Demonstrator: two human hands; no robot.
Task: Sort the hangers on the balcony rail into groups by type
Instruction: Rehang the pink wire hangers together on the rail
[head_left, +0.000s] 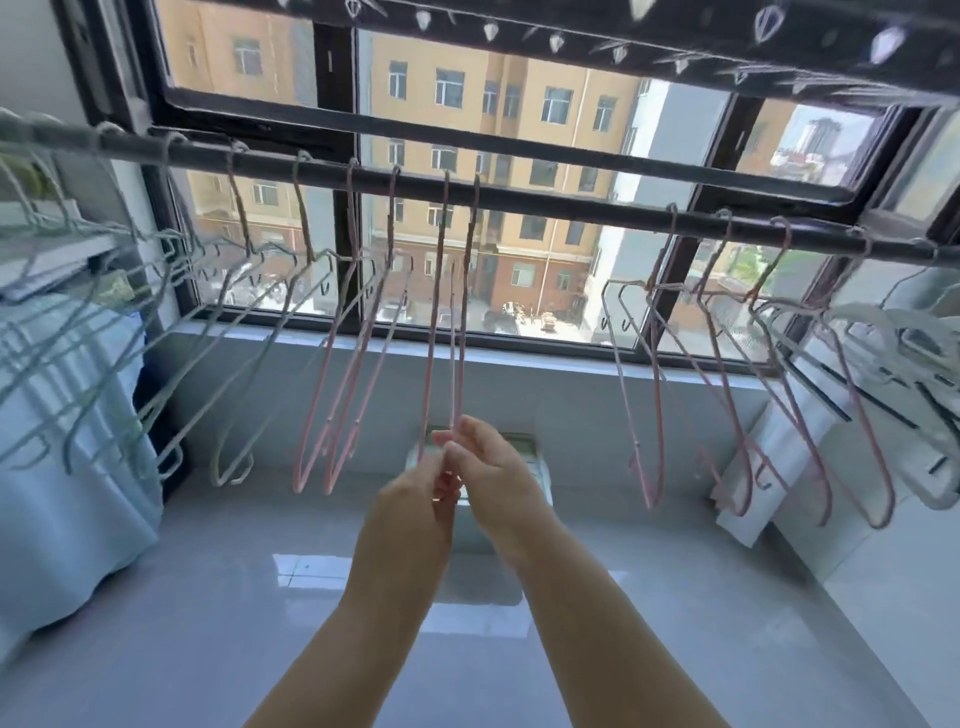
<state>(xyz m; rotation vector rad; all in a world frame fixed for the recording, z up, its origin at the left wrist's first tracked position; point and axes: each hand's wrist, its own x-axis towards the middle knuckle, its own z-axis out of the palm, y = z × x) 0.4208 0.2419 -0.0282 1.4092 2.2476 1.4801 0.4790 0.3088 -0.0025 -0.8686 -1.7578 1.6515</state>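
A dark balcony rail (571, 205) runs across the window. Several grey-green wire hangers (104, 332) crowd its left part. Pink hangers (332, 395) hang beside them, and more pink hangers (810, 395) hang to the right. White plastic hangers (904, 353) sit at the far right. Two pink hangers (441, 332) hang edge-on in the middle. My left hand (421, 493) and my right hand (493, 473) meet at their lower ends, fingers pinching the bottom of these hangers.
A pale blue cloth (67, 467) covers something at the left. A white appliance (779, 467) stands at the right under the hangers. A patterned dark fabric (675, 41) hangs overhead. The window sill (545, 379) and glossy floor (208, 623) lie below.
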